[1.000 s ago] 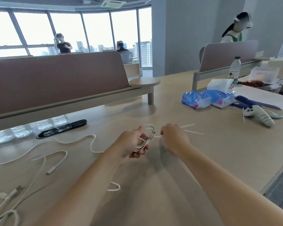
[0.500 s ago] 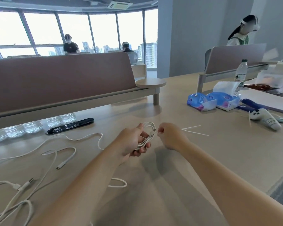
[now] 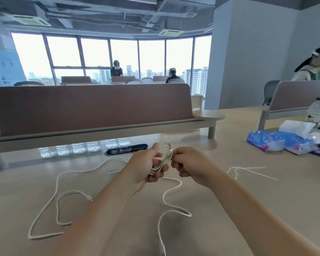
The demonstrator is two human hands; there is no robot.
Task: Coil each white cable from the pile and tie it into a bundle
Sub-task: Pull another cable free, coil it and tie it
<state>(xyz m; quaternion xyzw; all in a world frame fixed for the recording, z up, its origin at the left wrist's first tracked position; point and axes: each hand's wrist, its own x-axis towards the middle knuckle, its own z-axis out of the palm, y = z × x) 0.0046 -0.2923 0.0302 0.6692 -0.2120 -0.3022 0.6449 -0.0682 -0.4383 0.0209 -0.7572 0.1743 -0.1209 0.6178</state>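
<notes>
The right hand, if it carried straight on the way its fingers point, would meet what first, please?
The coiled white cable gripped in the left hand; the right hand points leftward at it, fingertips apparently touching it, though depth is uncertain.

Open-plan office. The far side is a curved run of tall windows [image 3: 109,52] with dark frames, hazy daylight pouring in and tower blocks showing outside. The ceiling [image 3: 118,12] is bare, all exposed ducts and pipes painted grey, with a couple of cassette AC units [image 3: 26,20] hung in it. A big pale grey-blue pillar [image 3: 248,61] stands just right of the windows. A long light-wood table [image 3: 294,191] fills the foreground. Along its far edge runs a brown fabric divider [image 3: 91,108] on a wooden rail that ends in a small round shelf [image 3: 209,115]. Another divider [image 3: 303,93] sits toward the table's far right corner, with a grey chair [image 3: 270,91] behind it.
</notes>
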